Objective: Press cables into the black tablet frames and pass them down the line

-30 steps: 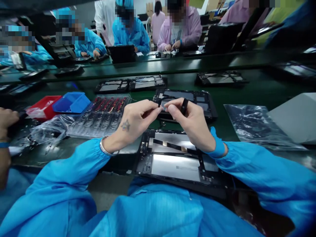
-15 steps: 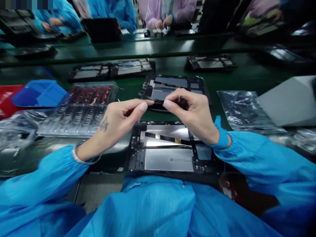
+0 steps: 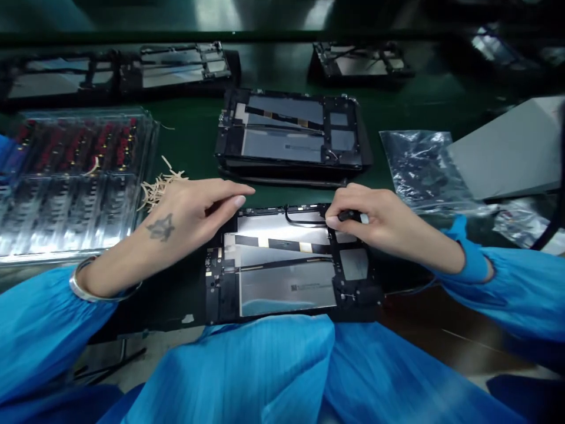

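Note:
An opened tablet lies before me, with silver battery panels and dark ribbon strips showing. My left hand is above its upper left corner, thumb and forefinger nearly together in a loose pinch; anything between them is too small to make out. My right hand is closed around a short black tool with a pale end, over the tablet's upper right. A thin black curved piece runs from these fingertips to the tablet's top edge; whether it belongs to the tool is unclear.
Beyond stands another opened tablet, apparently on a stack. Thin beige strips lie beside a clear plastic tray of small red and black parts. To the right are a clear bag and a grey box. More tablets lie farther back.
My view has tilted down. My hands have moved apart and lower, away from the farther tablet. The right hand is now over the near tablet's upper right, the left near its upper left.

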### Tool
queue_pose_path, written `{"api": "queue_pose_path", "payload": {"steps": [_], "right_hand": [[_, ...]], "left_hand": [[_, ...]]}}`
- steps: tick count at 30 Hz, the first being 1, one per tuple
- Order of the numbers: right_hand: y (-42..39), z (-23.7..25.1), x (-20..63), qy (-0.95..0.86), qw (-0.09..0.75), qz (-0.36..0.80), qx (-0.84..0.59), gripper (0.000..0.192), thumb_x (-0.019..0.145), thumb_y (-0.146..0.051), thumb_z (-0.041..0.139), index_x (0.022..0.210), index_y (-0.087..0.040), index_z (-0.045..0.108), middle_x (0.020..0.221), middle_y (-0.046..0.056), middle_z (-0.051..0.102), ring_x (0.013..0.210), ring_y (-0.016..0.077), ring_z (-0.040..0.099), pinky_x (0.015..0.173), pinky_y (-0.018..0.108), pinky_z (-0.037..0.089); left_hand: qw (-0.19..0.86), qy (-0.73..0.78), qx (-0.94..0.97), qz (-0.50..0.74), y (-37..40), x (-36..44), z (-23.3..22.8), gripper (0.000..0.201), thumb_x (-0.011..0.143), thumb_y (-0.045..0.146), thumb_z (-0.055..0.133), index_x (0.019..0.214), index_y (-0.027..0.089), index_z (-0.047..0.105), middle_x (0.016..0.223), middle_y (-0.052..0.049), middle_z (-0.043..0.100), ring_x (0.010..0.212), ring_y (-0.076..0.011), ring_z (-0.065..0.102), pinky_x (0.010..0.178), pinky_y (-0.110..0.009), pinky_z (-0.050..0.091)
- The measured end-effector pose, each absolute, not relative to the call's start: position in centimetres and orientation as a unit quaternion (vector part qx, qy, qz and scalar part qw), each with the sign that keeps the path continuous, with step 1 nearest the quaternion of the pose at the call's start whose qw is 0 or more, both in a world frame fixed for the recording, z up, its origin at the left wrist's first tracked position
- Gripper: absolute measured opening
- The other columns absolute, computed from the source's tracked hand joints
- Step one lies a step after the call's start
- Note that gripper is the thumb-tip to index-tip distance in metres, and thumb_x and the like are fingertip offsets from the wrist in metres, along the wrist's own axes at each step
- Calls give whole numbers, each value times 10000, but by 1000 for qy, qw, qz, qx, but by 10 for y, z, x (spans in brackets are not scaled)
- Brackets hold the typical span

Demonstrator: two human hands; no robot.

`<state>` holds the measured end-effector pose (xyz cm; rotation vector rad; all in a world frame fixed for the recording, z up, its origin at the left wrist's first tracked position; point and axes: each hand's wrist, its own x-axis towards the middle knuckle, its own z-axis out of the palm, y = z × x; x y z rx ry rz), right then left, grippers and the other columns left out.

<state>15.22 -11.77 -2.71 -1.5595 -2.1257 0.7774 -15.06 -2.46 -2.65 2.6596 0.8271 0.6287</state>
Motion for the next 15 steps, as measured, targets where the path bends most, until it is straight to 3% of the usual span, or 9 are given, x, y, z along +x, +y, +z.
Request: {"api": "queue_pose_path", "payload": {"steps": [4, 10, 15], "right_hand": [[-114, -28, 155, -763, 163, 260, -569, 145, 911, -278, 587, 795, -209, 640, 813, 39, 622, 797, 214, 526, 686, 351, 361], [-107, -27, 154, -763, 128, 259, -579, 165, 899, -301, 568, 788, -209, 650, 819, 56, 640, 793, 229, 538, 681, 356, 353], [-104, -26, 153, -765, 107, 248, -584, 178, 899, -313, 557, 798, -200, 651, 845, 56, 646, 790, 222, 549, 687, 353, 356]], "left_hand": [[166, 227, 942, 182, -23, -145, -28, 259, 1024, 308, 506, 1154, 193, 699, 1035, -45, 735, 927, -178, 690, 774, -267, 529], [185, 134, 966, 124, -23, -138, -39, 245, 1049, 281, 455, 1198, 165, 612, 1343, -99, 595, 1236, -192, 581, 973, -282, 503], [177, 128, 973, 71, -25, -132, -48, 273, 1066, 305, 413, 1275, 180, 537, 1468, -91, 506, 1309, -182, 537, 1039, -282, 490]]}}
